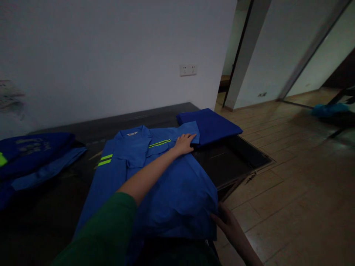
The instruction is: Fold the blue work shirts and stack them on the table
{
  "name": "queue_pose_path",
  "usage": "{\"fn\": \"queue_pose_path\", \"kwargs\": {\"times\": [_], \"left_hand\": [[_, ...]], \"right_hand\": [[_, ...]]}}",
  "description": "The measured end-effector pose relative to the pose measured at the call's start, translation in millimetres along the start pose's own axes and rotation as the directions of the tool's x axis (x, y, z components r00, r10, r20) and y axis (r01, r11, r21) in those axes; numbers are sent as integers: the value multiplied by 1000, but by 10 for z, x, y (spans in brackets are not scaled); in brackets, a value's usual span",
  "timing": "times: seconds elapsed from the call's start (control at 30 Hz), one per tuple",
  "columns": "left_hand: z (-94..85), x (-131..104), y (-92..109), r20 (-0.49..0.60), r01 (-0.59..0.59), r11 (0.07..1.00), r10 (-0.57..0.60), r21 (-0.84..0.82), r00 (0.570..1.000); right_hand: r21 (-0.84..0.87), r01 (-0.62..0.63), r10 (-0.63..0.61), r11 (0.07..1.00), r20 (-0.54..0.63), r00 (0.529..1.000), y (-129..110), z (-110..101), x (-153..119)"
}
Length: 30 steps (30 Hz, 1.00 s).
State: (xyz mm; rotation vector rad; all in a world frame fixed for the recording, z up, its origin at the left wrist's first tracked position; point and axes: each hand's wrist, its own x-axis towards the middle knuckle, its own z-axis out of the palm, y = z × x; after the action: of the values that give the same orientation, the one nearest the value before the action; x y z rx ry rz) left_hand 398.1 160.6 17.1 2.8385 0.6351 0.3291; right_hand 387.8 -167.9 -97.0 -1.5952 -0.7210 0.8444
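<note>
A blue work shirt [172,188] with yellow-green stripes lies spread on a dark table, its collar toward the wall. My left hand [184,144] rests flat on the shirt near the end of a folded-over sleeve, fingers apart. At the shirt's lower right corner, my right hand [226,220] has the edge of the cloth between thumb and fingers. The far sleeve end overlaps a darker blue folded cloth [215,125].
More blue garments [36,151] are piled on the left of the table [222,162]. Behind stands a pale wall with a double socket [188,70]. Tiled floor [299,177] extends on the right, with a blue bag [330,110] farther off.
</note>
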Motion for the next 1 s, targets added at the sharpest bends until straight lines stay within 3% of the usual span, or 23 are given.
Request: {"fn": "queue_pose_path", "kwargs": {"times": [0.1,0.23,0.33,0.43,0.57,0.67,0.77,0.83,0.87,1.0], "left_hand": [[133,103,237,-96,61,997,-65,-42,993],[25,335,158,-107,151,976,-169,-158,980],[-167,467,-42,-115,240,922,-286,-303,951],[-411,478,-293,-93,328,810,-421,-486,902],[-820,314,-672,-17,372,596,-544,-712,839],[-1159,110,-969,30,341,438,-578,-832,816],[-1458,-136,-1269,61,295,305,-595,-906,802],[-1607,-323,-1466,67,269,242,-613,-932,787],[-1661,-423,-1561,64,246,211,-623,-946,780],[-1748,-853,-1891,15,121,111,-671,-987,741]], "right_hand": [[-12,-14,14,1000,-38,999,4,55,-94],[47,-39,39,998,6,999,78,119,-239],[60,-61,59,996,39,997,118,103,-311],[29,-71,69,997,87,994,100,57,-347],[-30,-56,51,998,-140,989,10,75,-477],[-138,52,-82,989,-221,972,-70,179,-672],[-304,258,-294,917,-80,952,-149,321,-820],[-336,465,-456,819,112,883,-196,430,-826],[-321,572,-531,755,214,820,-217,492,-801],[-195,857,-705,477,497,506,-288,794,-637]]}}
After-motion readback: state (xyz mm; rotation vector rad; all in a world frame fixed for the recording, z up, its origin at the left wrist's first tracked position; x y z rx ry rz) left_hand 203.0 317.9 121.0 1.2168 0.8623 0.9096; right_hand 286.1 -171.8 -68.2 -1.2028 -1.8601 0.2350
